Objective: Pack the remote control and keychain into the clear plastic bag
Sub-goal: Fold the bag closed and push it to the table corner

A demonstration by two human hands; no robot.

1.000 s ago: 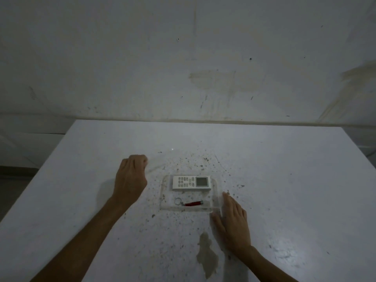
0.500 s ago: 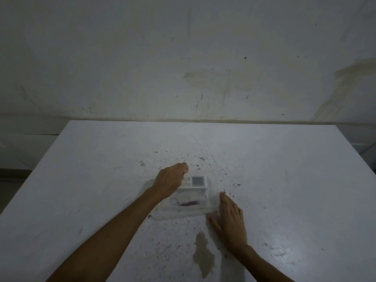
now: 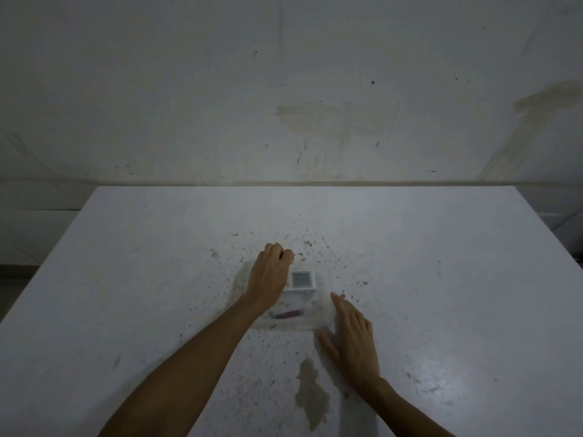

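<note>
The clear plastic bag (image 3: 320,313) lies flat on the white table (image 3: 441,279). Inside it, or under its film, I see the white remote control (image 3: 303,280) with its grey screen and, nearer to me, the red keychain (image 3: 288,314); both look hazy. My left hand (image 3: 271,274) reaches over the bag's left half and hides part of the remote, its fingers curled together at the bag's far edge. My right hand (image 3: 350,339) lies flat, palm down, with its fingertips on the bag's near right corner.
The table top is speckled with dark spots, and a brown stain (image 3: 310,395) sits near the front, between my forearms. A stained wall (image 3: 315,121) rises right behind the table's far edge.
My left hand came from the table left of the bag and now sits over it, fingers pinched at its far edge. The remote and keychain look hazier. My right hand stayed put.
</note>
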